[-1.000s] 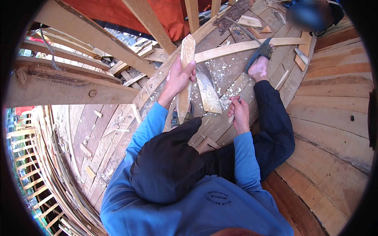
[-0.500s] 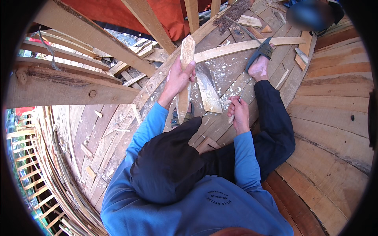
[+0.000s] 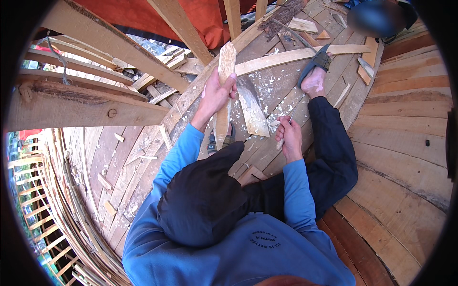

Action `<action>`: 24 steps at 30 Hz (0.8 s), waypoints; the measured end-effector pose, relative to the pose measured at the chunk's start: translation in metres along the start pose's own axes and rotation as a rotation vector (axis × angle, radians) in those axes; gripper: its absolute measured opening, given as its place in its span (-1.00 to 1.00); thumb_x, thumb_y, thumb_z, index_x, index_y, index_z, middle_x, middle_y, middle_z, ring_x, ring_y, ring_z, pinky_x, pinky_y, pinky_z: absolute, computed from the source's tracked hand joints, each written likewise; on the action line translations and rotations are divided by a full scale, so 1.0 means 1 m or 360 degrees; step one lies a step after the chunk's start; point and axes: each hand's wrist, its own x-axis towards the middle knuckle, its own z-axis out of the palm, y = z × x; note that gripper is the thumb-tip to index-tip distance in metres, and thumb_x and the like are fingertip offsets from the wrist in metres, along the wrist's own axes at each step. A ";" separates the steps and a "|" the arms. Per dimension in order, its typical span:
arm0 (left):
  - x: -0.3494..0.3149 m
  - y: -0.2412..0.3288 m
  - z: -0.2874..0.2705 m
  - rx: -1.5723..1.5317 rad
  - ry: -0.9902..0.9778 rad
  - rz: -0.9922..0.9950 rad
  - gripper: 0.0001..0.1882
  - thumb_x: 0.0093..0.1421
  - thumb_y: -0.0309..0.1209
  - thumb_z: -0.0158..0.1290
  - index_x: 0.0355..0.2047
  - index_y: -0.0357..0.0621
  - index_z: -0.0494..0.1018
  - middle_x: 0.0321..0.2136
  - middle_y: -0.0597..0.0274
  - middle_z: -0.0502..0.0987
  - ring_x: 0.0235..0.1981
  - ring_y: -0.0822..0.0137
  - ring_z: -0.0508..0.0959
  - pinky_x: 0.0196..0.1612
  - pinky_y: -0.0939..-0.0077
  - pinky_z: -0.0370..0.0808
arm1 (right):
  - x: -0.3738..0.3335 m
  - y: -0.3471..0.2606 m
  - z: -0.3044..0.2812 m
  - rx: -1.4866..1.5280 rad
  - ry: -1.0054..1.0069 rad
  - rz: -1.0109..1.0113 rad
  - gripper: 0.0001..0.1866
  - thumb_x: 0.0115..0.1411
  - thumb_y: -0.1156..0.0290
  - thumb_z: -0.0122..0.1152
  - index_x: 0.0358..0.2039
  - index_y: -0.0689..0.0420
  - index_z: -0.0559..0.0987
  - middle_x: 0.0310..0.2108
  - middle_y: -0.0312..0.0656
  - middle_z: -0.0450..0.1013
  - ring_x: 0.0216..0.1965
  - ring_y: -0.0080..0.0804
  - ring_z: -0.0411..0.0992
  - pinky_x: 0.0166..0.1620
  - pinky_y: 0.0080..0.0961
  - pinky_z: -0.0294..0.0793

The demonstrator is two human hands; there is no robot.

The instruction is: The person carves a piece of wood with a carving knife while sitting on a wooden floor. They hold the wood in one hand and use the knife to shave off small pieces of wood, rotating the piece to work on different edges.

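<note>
My left hand (image 3: 219, 93) is closed around the middle of a flat wooden stake (image 3: 222, 126) with pointed ends, held upright above the floor. To its right, my right hand (image 3: 290, 136) is closed on a small knife (image 3: 280, 144). The pale handle end shows below my fingers and a short light tip above them; the rest is hidden in my grip. The two hands are apart, and the knife does not touch the stake. Between them a short light board (image 3: 253, 114) lies tilted among pale wood shavings (image 3: 272, 88).
A long curved wooden strip (image 3: 305, 55) lies across the plank floor (image 3: 109, 157) beyond my hands. My sandalled foot (image 3: 313, 82) rests near it. Upright timbers (image 3: 114, 43) stand at left, a plank wall (image 3: 405, 143) curves at right, and a person (image 3: 381, 19) is at the far right.
</note>
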 end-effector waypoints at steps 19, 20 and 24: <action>0.000 -0.004 -0.002 0.0037 -0.0027 -0.0007 -0.67 0.42 -0.29 0.05 0.05 -0.25 0.34 -0.54 0.34 0.49 -0.60 0.53 0.48 -0.48 0.56 0.47 | 0.002 0.003 0.000 0.0000 -0.0023 0.0035 -0.85 0.40 0.35 0.13 -0.25 0.16 0.50 -0.66 -0.47 0.17 -0.69 -0.69 0.13 -0.62 -0.62 0.16; 0.000 -0.005 -0.002 0.0029 -0.0031 -0.0011 -0.67 0.42 -0.29 0.05 0.05 -0.25 0.34 -0.53 0.34 0.49 -0.60 0.53 0.48 -0.48 0.56 0.47 | 0.003 0.004 0.000 0.0003 -0.0023 0.0035 -0.85 0.40 0.35 0.13 -0.25 0.16 0.50 -0.66 -0.46 0.17 -0.69 -0.69 0.13 -0.62 -0.62 0.16; 0.001 -0.009 -0.002 0.0034 -0.0056 0.0003 -0.66 0.42 -0.28 0.06 0.05 -0.25 0.34 -0.53 0.34 0.49 -0.61 0.53 0.48 -0.49 0.56 0.47 | 0.004 0.006 -0.001 0.0016 -0.0038 0.0048 -0.85 0.41 0.35 0.13 -0.25 0.16 0.49 -0.66 -0.46 0.18 -0.69 -0.68 0.13 -0.62 -0.61 0.17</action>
